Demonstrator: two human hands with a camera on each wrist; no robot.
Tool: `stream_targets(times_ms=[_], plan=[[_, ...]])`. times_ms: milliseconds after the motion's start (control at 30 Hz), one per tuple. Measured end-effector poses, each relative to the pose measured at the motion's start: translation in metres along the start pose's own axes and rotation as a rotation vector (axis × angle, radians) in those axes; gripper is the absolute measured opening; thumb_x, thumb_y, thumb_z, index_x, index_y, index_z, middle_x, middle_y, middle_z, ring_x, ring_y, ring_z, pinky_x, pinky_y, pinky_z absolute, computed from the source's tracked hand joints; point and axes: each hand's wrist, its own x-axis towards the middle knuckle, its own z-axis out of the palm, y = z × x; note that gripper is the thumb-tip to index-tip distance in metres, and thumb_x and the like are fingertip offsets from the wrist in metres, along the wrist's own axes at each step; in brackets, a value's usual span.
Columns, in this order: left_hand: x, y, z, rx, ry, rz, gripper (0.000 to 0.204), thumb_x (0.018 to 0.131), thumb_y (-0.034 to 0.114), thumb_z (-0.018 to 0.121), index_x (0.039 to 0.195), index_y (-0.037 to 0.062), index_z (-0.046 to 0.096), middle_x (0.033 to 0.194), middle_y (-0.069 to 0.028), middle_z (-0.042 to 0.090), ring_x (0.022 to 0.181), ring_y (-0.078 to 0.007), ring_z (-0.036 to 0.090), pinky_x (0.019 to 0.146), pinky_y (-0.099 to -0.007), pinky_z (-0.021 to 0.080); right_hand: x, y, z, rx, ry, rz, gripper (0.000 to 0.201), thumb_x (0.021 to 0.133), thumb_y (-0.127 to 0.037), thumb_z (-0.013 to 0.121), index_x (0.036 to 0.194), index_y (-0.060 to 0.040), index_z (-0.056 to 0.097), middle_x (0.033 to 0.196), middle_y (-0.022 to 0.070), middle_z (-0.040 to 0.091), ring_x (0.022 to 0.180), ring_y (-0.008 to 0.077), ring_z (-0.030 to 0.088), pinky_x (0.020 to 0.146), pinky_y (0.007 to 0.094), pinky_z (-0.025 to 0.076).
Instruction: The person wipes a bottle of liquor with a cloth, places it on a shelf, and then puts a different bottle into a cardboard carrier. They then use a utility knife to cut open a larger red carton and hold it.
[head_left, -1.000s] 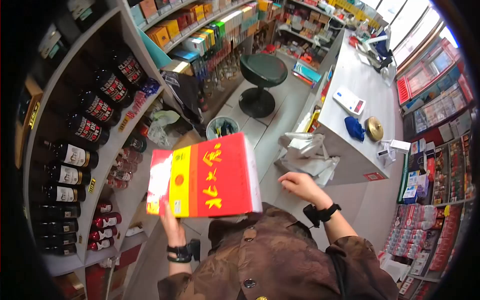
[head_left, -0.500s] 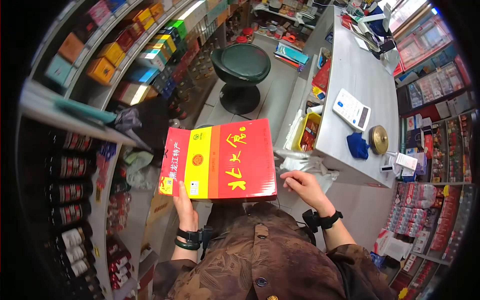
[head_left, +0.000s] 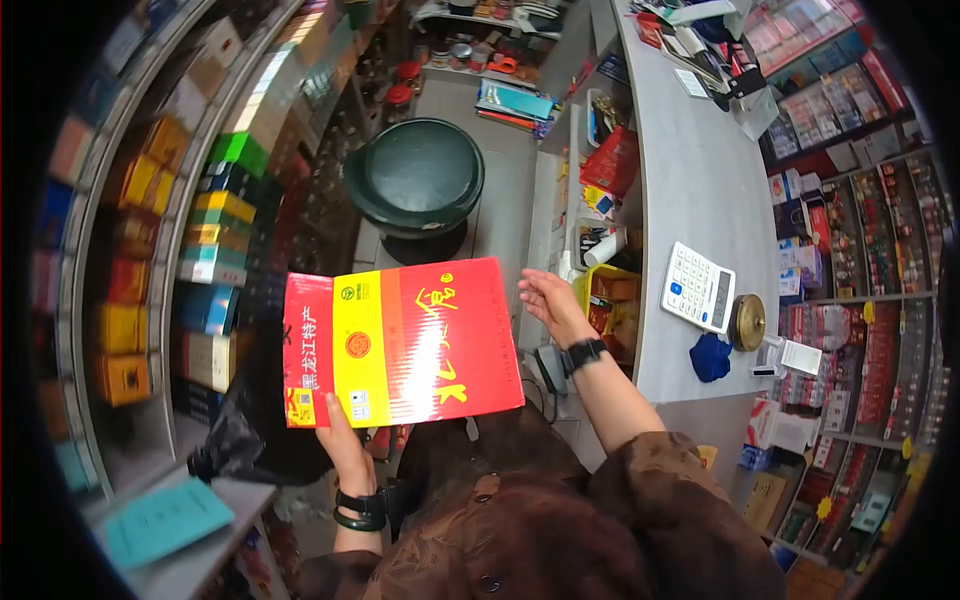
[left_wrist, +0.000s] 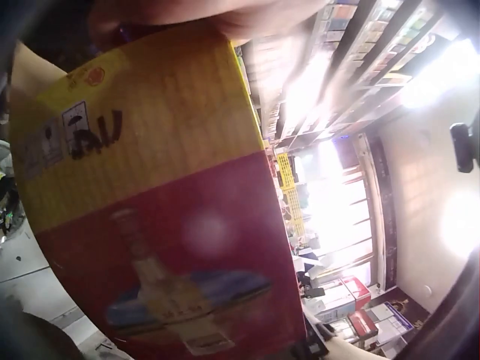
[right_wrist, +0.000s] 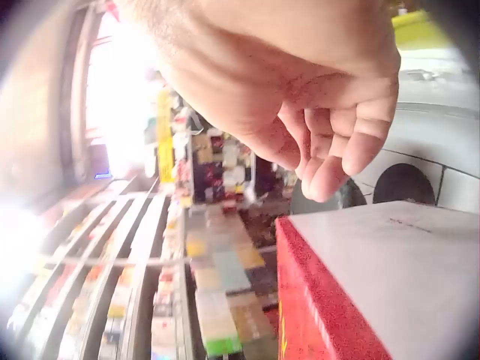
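A red and yellow cardboard box (head_left: pixel 450 320) with Chinese lettering is held up in front of the torso by my left hand (head_left: pixel 347 445). The thumb lies on its printed face near the lower left corner, and the other fingers are hidden behind the box. In the left wrist view, another side of the box (left_wrist: pixel 172 240) carries a printed bottle. My right hand (head_left: pixel 552 303) hovers off the box's right edge with fingers loosely bent and nothing in them. The right wrist view shows a gap between these fingertips and the box's pale side (right_wrist: pixel 390 247).
Ahead stands a dark green round stool (head_left: pixel 415 175). To the right runs a grey counter (head_left: pixel 690 180) bearing a white calculator (head_left: pixel 696 287), a brass bowl-like piece (head_left: pixel 749 322) and a blue cloth (head_left: pixel 710 357). Stocked shelves (head_left: pixel 160 300) line the left; a teal booklet (head_left: pixel 168 522) lies low left.
The view has turned and moved toward the stool, bringing the left shelves nearer. My left hand keeps hold of the box; my right hand has moved up beside it, its fingers straighter.
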Motion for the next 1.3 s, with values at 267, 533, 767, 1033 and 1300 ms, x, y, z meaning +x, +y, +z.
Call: stream_targets(times_ms=[267, 533, 767, 1033, 1300], plan=[[0.045, 0.031, 0.051, 0.101, 0.044, -0.026, 0.047, 0.102, 0.029, 0.056, 0.136, -0.0014, 0.048, 0.13, -0.0087, 0.06, 0.111, -0.0159, 0.06, 0.096, -0.0333, 0.045, 0.224, 0.031, -0.191, -0.831, 0.979, -0.351, 0.03, 0.086, -0.024, 0.064, 0.102, 0.0014, 0.066, 0.096, 0.022, 0.07, 0.087, 0.0407, 0.067, 0.077, 0.0481, 0.053], [0.098, 0.029, 0.083, 0.258, 0.17, -0.093, 0.049, 0.103, 0.027, 0.055, 0.141, 0.0002, 0.04, 0.135, -0.0095, 0.056, 0.117, -0.0173, 0.057, 0.099, -0.034, 0.043, 0.289, 0.012, -0.278, -0.79, 1.107, 0.065, 0.037, 0.079, -0.02, 0.068, 0.105, 0.0073, 0.068, 0.105, 0.0289, 0.069, 0.098, 0.0424, 0.068, 0.083, 0.0488, 0.054], [0.128, 0.028, 0.12, 0.306, 0.152, -0.107, 0.05, 0.103, 0.028, 0.054, 0.141, 0.0, 0.039, 0.136, -0.0097, 0.055, 0.118, -0.0178, 0.056, 0.1, -0.035, 0.043, 0.261, -0.022, -0.233, -0.86, 1.068, 0.341, 0.056, 0.075, -0.035, 0.077, 0.112, 0.0068, 0.067, 0.119, 0.0268, 0.066, 0.117, 0.038, 0.061, 0.099, 0.0411, 0.048], [0.144, 0.031, 0.139, 0.318, 0.152, -0.124, 0.048, 0.103, 0.027, 0.055, 0.14, 0.0, 0.041, 0.135, -0.0099, 0.056, 0.117, -0.0176, 0.056, 0.099, -0.0348, 0.043, 0.262, -0.014, -0.285, -0.06, 1.001, -0.052, 0.062, 0.086, -0.051, 0.062, 0.12, 0.0014, 0.064, 0.113, 0.0185, 0.069, 0.104, 0.0329, 0.065, 0.088, 0.0409, 0.051], [0.147, 0.028, 0.131, 0.35, 0.156, -0.116, 0.05, 0.103, 0.027, 0.055, 0.142, 0.0008, 0.038, 0.137, -0.0097, 0.054, 0.118, -0.0182, 0.055, 0.099, -0.0353, 0.043, 0.271, -0.03, -0.266, 0.438, 0.911, -0.144, 0.058, 0.09, -0.051, 0.06, 0.125, -0.0047, 0.061, 0.111, 0.0126, 0.068, 0.1, 0.029, 0.066, 0.086, 0.0414, 0.052]])
